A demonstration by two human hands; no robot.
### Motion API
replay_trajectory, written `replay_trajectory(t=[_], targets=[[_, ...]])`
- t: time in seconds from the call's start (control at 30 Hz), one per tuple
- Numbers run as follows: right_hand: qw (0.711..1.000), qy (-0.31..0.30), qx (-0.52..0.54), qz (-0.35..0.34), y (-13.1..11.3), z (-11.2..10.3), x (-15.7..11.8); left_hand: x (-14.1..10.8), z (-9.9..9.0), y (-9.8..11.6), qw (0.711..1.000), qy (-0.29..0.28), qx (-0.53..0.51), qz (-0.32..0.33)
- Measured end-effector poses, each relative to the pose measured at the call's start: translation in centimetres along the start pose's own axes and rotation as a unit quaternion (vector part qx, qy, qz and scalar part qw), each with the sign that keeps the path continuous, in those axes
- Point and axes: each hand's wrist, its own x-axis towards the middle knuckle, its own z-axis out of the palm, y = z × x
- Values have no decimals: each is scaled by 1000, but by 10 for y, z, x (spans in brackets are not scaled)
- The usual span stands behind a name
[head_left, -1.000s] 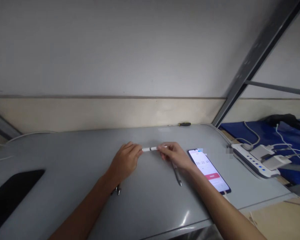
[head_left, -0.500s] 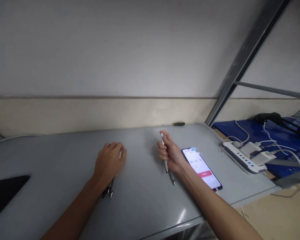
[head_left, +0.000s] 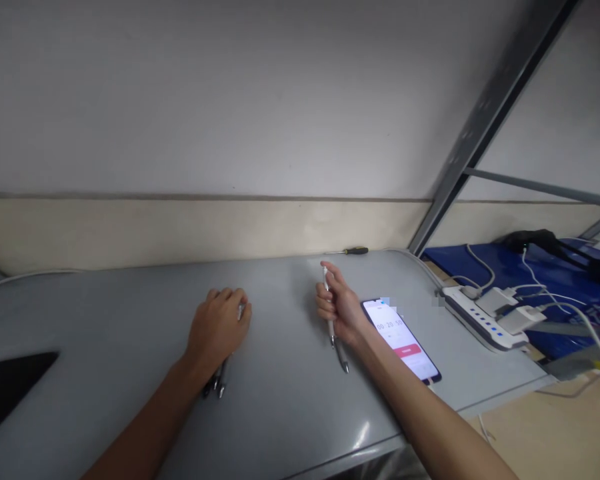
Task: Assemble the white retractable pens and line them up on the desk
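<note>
One smooth grey counter (head_left: 280, 407) underlies the curled left hand (head_left: 217, 327), its grip not discernible, and the right hand (head_left: 344, 305), fingers closed around a slim white-and-silver pen (head_left: 331, 329), thumb near its top. Clicking seems in hand; the next move likely calls for steady thumb pressure.

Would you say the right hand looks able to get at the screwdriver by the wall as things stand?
Probably yes: the screwdriver lies beyond the right hand, with nothing visible in between, though that hand grips a white pen, which it may need to put down first.
</note>
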Motion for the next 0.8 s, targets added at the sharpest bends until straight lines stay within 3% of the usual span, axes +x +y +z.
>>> replay_trajectory(t=[0.3, 0.5, 0.63, 0.8], targets=[[1000, 5, -26, -10, -1, 1, 0, 0, -2, -1, 1000, 0, 3, -11], [988, 39, -145, -23, 0, 6, -2, 0, -4, -2, 1000, -24, 7, -4], [956, 57, -283, -50, -2, 8, -4, 1, -7, -2, 999, -41, 17, 0], [875, 135, -461, -58, -9, 0, -4, 0, -8, -3, 998, -53, 7, 18]])
